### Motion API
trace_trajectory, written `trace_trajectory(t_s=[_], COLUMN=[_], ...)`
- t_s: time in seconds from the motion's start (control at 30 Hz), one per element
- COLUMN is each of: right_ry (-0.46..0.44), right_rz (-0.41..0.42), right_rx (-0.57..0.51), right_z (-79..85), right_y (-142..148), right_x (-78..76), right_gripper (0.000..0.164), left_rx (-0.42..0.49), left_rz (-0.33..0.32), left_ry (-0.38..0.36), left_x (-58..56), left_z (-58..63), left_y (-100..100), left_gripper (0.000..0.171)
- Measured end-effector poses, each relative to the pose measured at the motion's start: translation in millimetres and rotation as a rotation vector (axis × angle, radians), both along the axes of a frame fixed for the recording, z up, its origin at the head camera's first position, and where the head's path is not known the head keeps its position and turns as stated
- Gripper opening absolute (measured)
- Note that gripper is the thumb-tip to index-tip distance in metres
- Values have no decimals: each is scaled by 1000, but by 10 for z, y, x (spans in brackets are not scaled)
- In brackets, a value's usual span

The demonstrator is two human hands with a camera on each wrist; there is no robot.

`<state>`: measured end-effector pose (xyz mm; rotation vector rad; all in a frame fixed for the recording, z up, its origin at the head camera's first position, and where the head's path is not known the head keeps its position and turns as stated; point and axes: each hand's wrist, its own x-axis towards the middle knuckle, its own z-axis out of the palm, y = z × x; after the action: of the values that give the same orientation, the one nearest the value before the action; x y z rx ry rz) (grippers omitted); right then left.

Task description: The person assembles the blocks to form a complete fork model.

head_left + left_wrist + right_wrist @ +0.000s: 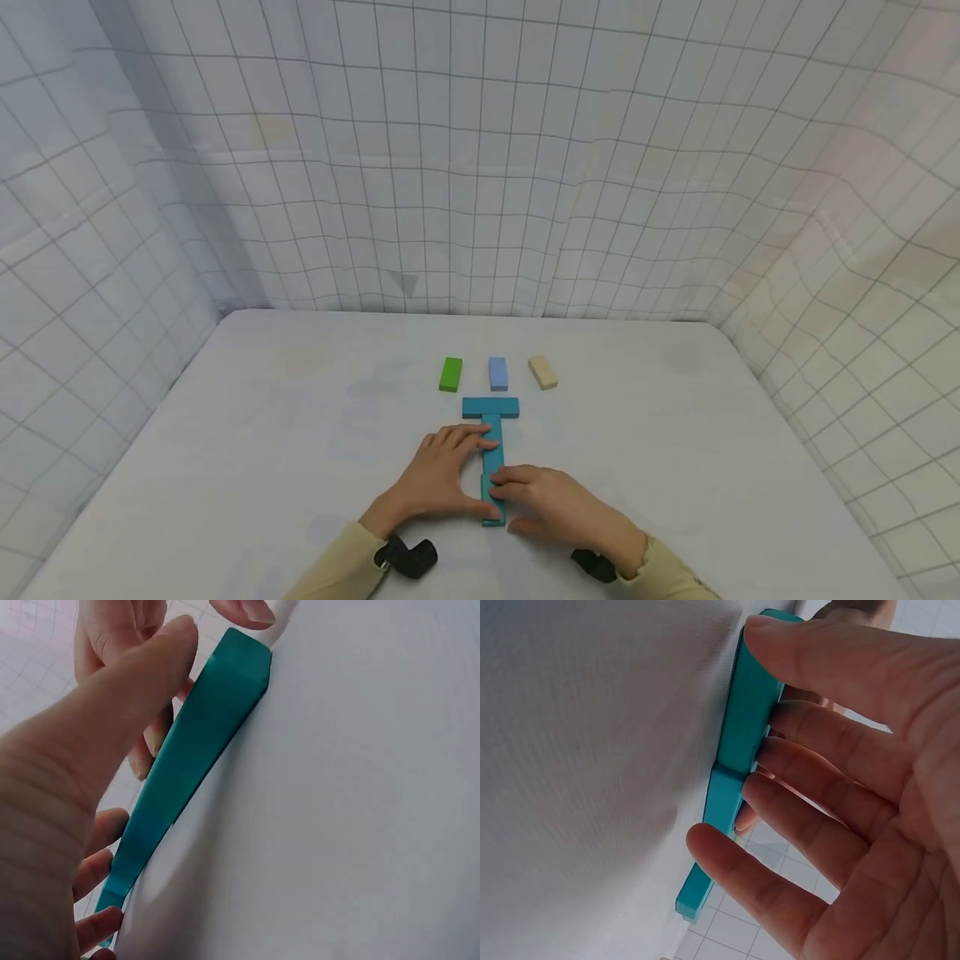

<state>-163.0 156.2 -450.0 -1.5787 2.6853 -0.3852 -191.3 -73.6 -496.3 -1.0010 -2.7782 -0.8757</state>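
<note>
Teal-blue blocks form a T on the white table. The crossbar block lies at the far end, with a long stem block running from it toward me. Nearest me, a greener teal block continues the stem. My left hand spreads along the stem's left side, its fingertips over the long block and its thumb over the near block. From the right, my right hand touches the near block with extended fingertips. Its thumb sits lower, beside that block's near end. Both hands partly cover the stem in the head view.
Beyond the T stand a green block, a light blue block and a beige block, spaced in a row. White grid-patterned cloth hangs behind the table and along both sides.
</note>
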Motion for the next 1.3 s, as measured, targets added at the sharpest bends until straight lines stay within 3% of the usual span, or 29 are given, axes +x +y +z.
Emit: trace_trajectory(t_s=[0.33,1.3], right_ry=[-4,-47], right_rz=[19,11], right_rx=[-18,-38], right_z=[-28,-43], right_y=[15,31], right_x=[-31,-60], right_gripper=[44,42], left_rx=[-22,-15], left_rz=[44,16], left_ry=[-12,70], left_x=[32,6], left_z=[-11,-55], left_y=[38,48], left_gripper=[84,86])
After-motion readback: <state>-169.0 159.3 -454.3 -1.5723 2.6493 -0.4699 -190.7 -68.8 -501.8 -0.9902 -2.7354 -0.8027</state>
